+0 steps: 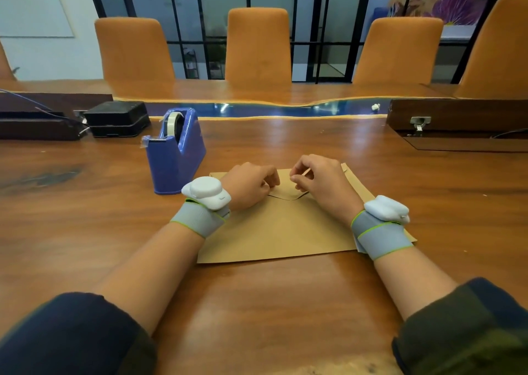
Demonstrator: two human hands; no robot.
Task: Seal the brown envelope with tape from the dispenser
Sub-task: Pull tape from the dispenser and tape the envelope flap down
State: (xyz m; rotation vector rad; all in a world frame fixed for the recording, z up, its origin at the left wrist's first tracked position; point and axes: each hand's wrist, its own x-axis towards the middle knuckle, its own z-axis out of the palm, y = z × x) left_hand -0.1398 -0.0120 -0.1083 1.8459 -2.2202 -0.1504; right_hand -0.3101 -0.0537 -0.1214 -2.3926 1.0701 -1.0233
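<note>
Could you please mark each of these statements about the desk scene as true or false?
1. The tape dispenser stands to the left of the envelope. True.
2. The left hand is pulling tape from the dispenser. False: both hands are at the envelope's flap, away from the dispenser.
3. The envelope lies flat on the table. True.
4. The right hand rests on the bare table beside the envelope. False: it is over the envelope, its fingers at the flap.
5. The dispenser is red. False: it is blue.
6. The dispenser holds a roll of tape. True.
</note>
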